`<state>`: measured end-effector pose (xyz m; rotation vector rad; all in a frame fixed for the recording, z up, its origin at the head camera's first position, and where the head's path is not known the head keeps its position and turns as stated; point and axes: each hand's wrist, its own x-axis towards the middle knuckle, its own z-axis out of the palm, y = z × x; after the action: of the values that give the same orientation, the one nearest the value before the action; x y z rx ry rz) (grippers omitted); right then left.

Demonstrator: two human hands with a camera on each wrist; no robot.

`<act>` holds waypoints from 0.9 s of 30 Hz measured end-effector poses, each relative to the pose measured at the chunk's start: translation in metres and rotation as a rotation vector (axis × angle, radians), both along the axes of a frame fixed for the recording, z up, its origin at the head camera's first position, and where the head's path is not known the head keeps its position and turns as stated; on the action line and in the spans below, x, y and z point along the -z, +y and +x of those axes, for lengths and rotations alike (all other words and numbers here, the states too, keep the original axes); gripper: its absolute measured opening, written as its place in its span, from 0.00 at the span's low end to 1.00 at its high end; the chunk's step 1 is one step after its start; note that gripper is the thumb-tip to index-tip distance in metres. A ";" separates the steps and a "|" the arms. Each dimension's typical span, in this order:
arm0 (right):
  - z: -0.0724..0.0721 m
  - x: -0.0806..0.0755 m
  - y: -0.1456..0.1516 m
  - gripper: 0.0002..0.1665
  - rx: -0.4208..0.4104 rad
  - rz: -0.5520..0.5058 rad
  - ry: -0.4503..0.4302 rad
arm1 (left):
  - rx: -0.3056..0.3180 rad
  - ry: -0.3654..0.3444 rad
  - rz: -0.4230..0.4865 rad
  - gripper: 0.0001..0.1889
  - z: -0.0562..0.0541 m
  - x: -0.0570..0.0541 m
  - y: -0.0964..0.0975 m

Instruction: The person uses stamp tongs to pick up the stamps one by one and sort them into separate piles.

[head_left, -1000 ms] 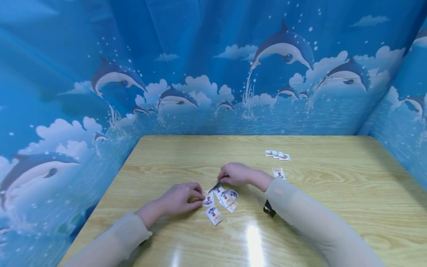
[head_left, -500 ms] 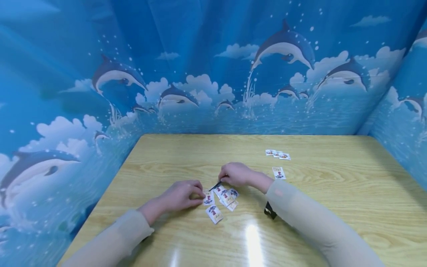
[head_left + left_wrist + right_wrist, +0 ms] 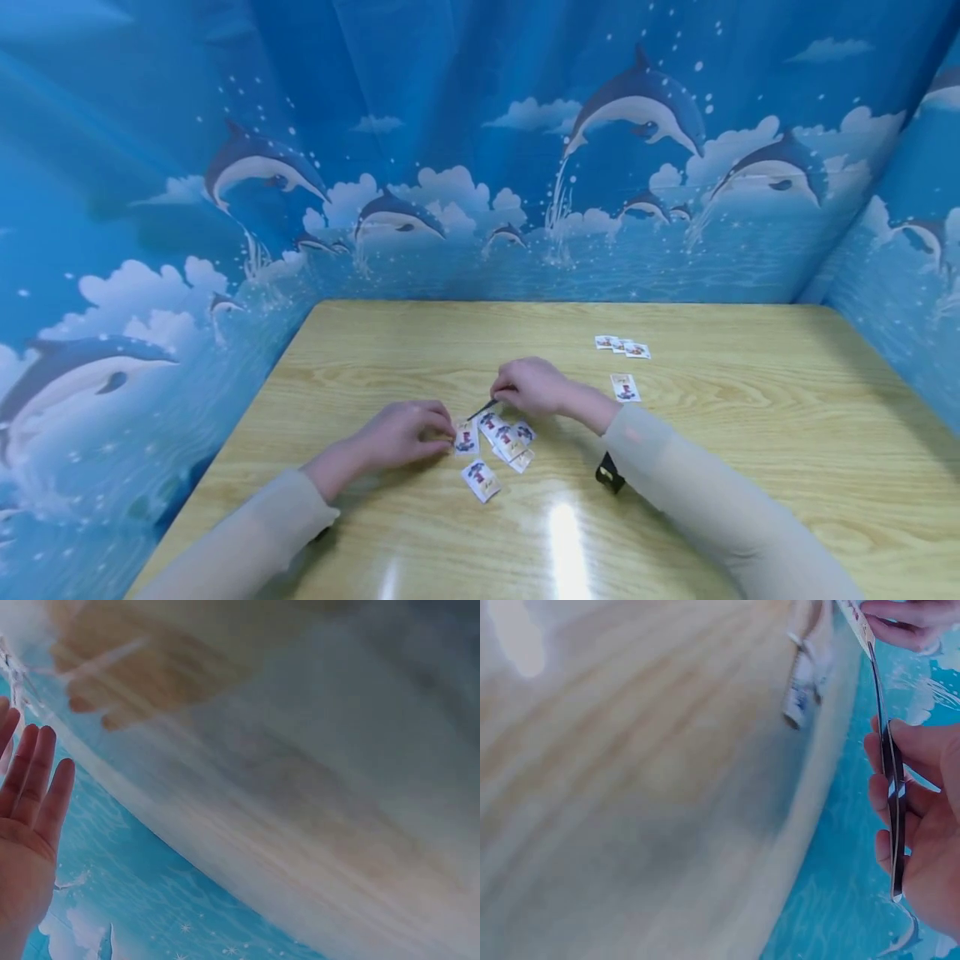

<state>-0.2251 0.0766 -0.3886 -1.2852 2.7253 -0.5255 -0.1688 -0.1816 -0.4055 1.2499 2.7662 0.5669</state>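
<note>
My right hand (image 3: 531,386) pinches a pair of tweezers (image 3: 891,765), dark along the grip with thin silver tips. In the head view, the tips point down-left to the upper edge of a small white printed card (image 3: 467,437). My left hand (image 3: 405,433) holds that card at its left edge between thumb and finger; the left wrist view shows its other fingers (image 3: 37,780) extended. In the right wrist view, the raised card (image 3: 855,626) meets the tweezer tips, beside the left fingers. Several similar cards (image 3: 507,442) overlap just right of it, and a single card (image 3: 481,481) lies nearer.
A short row of overlapping cards (image 3: 622,347) lies toward the back right of the wooden table (image 3: 735,467), with a lone card (image 3: 626,387) in front of it. A black piece (image 3: 609,473) shows under the right sleeve. A dolphin-print curtain (image 3: 465,150) stands behind the table.
Both hands have shifted slightly up and away with the held card and tweezers, opening a wider gap to the nearer card. The other cards stay put.
</note>
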 end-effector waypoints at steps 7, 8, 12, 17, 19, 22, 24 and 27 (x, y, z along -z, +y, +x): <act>0.000 -0.016 0.020 0.08 0.014 -0.070 0.021 | 0.047 0.015 0.072 0.07 0.006 0.000 0.004; 0.000 -0.017 0.025 0.08 0.021 -0.085 0.016 | 0.064 0.013 0.079 0.07 0.007 0.000 0.006; -0.001 -0.022 0.044 0.08 0.055 -0.133 0.007 | 0.108 -0.016 0.074 0.07 0.013 -0.002 0.015; 0.003 -0.027 0.072 0.09 0.107 -0.167 -0.011 | 0.117 -0.069 0.029 0.08 0.018 0.000 0.025; 0.007 -0.028 0.084 0.09 0.124 -0.171 -0.011 | 0.127 -0.071 0.006 0.08 0.019 0.001 0.028; 0.012 -0.030 0.101 0.08 0.148 -0.172 -0.006 | 0.137 -0.060 -0.032 0.08 0.019 0.003 0.029; 0.016 -0.031 0.113 0.08 0.167 -0.171 -0.004 | 0.145 -0.045 -0.052 0.08 0.019 0.005 0.030; 0.019 -0.031 0.131 0.08 0.190 -0.169 -0.008 | 0.156 -0.021 -0.063 0.08 0.018 0.006 0.030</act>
<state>-0.2060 0.2073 -0.3572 -1.0569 2.8656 -0.7924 -0.1508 -0.1512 -0.4118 1.4214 2.6171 0.4733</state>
